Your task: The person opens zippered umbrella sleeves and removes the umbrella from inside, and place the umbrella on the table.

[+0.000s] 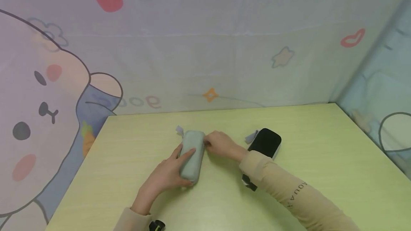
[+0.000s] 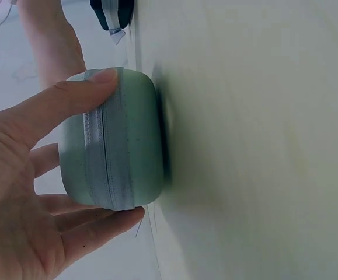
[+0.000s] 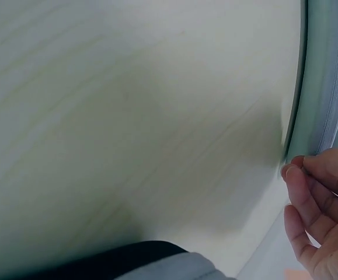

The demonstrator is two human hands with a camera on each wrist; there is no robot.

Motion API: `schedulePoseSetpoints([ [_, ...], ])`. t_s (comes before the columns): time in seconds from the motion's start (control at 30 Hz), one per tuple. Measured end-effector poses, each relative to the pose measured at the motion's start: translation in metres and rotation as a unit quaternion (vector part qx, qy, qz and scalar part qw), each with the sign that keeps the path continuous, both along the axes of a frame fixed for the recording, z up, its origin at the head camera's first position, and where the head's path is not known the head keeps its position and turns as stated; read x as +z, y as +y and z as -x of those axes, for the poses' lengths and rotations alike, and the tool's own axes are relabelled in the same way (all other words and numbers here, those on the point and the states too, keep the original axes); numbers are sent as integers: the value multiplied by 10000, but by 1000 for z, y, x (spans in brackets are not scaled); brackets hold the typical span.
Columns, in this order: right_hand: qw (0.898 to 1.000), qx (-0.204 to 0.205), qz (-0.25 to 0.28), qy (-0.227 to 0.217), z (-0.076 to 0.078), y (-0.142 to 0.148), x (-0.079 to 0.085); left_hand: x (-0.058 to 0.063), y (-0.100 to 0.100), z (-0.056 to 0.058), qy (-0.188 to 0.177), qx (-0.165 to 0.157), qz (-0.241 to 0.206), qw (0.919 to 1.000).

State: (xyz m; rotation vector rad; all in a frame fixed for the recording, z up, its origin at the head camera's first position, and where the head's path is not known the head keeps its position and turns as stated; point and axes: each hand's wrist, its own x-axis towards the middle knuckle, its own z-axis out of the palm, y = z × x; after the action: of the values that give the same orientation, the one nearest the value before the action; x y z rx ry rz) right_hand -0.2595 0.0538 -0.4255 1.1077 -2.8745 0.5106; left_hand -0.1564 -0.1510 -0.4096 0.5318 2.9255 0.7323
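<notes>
A pale green zip case (image 1: 193, 139) lies on the table with a grey zip band (image 2: 115, 163) round its side. My left hand (image 1: 167, 174) grips it from the left and near end, thumb on one side and fingers along the other and on top. At the far right side of the case, my right hand (image 1: 222, 144) has thumb and index finger pinched together at the zip; the zipper pull is hidden between the fingertips. In the right wrist view the other fingers (image 3: 297, 230) of that hand are curled. A small grey fabric tab (image 1: 179, 130) sticks out at the case's far left corner.
A black case (image 1: 265, 142) with a grey tab (image 1: 252, 137) lies to the right, partly covered by my right sleeve (image 1: 282, 184). The pale yellow table (image 1: 135, 134) ends at a printed cloth backdrop (image 1: 179, 63).
</notes>
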Motion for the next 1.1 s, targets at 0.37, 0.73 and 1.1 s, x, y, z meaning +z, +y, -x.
schedulePoseSetpoints([
  [0.37,9999,5,100,32,-1,1,-1,1,7,-2,57,173,130,9998],
  [0.73,9999,92,99,25,-3,1,2,-1,9,-1,100,252,106,9996],
  [1.1,9999,74,103,-49,-5,1,3,-2,15,-2,119,408,189,9989],
])
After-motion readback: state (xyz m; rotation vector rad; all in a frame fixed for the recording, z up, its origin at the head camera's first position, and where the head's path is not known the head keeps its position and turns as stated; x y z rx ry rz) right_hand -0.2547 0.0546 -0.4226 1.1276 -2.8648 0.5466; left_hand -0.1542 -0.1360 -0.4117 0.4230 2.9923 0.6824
